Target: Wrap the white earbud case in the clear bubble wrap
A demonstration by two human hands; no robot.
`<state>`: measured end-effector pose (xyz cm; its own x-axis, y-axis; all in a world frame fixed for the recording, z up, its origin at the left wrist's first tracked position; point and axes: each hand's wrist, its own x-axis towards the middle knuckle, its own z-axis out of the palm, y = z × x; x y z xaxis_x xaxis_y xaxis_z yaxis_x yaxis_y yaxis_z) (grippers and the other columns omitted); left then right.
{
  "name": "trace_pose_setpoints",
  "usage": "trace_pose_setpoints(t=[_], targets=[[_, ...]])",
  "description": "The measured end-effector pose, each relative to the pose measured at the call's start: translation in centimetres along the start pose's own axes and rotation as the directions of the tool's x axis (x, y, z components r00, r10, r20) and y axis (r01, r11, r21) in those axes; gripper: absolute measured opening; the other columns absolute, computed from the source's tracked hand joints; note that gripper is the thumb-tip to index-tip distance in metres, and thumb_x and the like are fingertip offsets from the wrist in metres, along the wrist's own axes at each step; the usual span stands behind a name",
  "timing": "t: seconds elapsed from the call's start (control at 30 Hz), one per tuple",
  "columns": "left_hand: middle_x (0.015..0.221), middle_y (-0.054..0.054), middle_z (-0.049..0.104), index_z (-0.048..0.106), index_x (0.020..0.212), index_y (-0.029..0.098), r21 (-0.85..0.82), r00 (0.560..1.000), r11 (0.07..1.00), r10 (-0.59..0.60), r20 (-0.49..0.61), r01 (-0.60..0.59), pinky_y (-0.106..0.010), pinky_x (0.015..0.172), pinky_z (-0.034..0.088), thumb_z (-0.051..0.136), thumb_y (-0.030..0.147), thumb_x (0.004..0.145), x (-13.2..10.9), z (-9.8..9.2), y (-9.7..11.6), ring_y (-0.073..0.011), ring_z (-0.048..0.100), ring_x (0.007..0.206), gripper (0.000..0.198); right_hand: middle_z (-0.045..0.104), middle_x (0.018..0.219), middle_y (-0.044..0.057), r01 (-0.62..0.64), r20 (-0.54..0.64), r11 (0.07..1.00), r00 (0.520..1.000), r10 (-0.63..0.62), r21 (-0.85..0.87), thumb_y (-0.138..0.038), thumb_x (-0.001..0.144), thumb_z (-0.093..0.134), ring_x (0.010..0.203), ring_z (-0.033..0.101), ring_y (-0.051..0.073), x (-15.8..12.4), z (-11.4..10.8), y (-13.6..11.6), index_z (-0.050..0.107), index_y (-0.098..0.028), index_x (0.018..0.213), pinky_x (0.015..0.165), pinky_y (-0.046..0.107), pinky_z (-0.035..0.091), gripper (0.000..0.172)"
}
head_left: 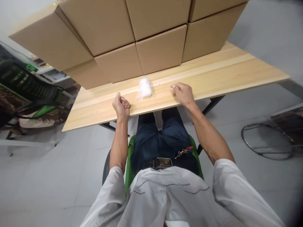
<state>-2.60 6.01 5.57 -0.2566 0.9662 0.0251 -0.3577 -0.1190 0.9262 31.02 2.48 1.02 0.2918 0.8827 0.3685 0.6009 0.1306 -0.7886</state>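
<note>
On the wooden table [227,69] lies a small white bundle [145,88] that looks wrapped in thin clear plastic. My left hand [121,106] rests at the table's near edge, left of the bundle, fingers curled into a loose fist with nothing visible in it. To the right of the bundle, my right hand [183,94] is also curled closed, thumb against the bent index finger, and no object shows in it. Neither hand touches the bundle.
Stacked brown cardboard boxes [113,28] line the table's far side. A black and green chair [28,88] stands at the left. On the floor to the right is a round metal frame [267,142]. I sit on a green seat [129,164].
</note>
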Motion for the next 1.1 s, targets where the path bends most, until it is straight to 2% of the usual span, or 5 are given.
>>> trace_pose_setpoints(t=[0.33, 0.53, 0.83, 0.97, 1.1], targets=[[0.045, 0.011, 0.025, 0.037, 0.054, 0.025, 0.124, 0.993, 0.992, -0.004, 0.121, -0.011, -0.024, 0.042, 0.018, 0.094, 0.084, 0.105, -0.8, -0.1, -0.2, -0.0036, 0.024, 0.037, 0.096, 0.086, 0.090, 0.007, 0.026, 0.059, 0.992, 0.998, -0.019, -0.126, -0.034, 0.112, 0.057, 0.096, 0.081, 0.032, -0.5, -0.2, -0.8, 0.079, -0.028, 0.088, 0.093, 0.041, 0.059, 0.033], [0.045, 0.010, 0.024, 0.031, 0.055, 0.027, 0.142, 0.990, 0.990, -0.016, 0.141, -0.004, -0.025, 0.041, 0.018, 0.087, 0.094, 0.105, -1.0, 0.0, 0.0, -0.0041, 0.023, 0.037, 0.101, 0.086, 0.088, 0.007, 0.053, 0.042, 0.993, 0.998, -0.049, -0.105, -0.038, 0.114, 0.056, 0.095, 0.082, 0.033, -0.7, -0.4, -0.4, 0.080, -0.028, 0.088, 0.091, 0.042, 0.061, 0.036], [0.046, 0.011, 0.024, 0.029, 0.057, 0.027, 0.142, 0.984, 0.990, -0.035, 0.176, 0.010, -0.027, 0.042, 0.016, 0.091, 0.090, 0.105, -1.0, -0.2, -0.4, -0.0042, 0.021, 0.039, 0.100, 0.087, 0.090, 0.007, 0.053, 0.045, 0.994, 0.998, -0.049, -0.095, -0.037, 0.114, 0.056, 0.096, 0.083, 0.032, -0.9, -0.6, -0.6, 0.077, -0.028, 0.087, 0.095, 0.043, 0.061, 0.035], [0.045, 0.010, 0.024, 0.029, 0.053, 0.027, 0.166, 0.981, 0.986, -0.006, 0.193, -0.027, -0.028, 0.043, 0.014, 0.092, 0.090, 0.104, -1.0, -0.1, -0.8, -0.0038, 0.020, 0.039, 0.103, 0.087, 0.089, 0.007, 0.050, 0.039, 0.994, 0.998, -0.046, -0.096, -0.037, 0.113, 0.057, 0.095, 0.083, 0.032, -0.9, -0.6, -0.7, 0.077, -0.028, 0.086, 0.093, 0.043, 0.061, 0.035], [0.045, 0.008, 0.026, 0.031, 0.050, 0.026, 0.213, 0.968, 0.969, 0.074, 0.240, -0.127, -0.029, 0.045, 0.013, 0.092, 0.092, 0.102, -1.0, -0.4, -1.6, -0.0043, 0.020, 0.042, 0.104, 0.087, 0.089, 0.006, 0.052, 0.027, 0.993, 0.998, -0.050, -0.110, -0.038, 0.111, 0.058, 0.095, 0.082, 0.032, -0.9, -0.5, -0.5, 0.079, -0.029, 0.087, 0.092, 0.042, 0.061, 0.033]])
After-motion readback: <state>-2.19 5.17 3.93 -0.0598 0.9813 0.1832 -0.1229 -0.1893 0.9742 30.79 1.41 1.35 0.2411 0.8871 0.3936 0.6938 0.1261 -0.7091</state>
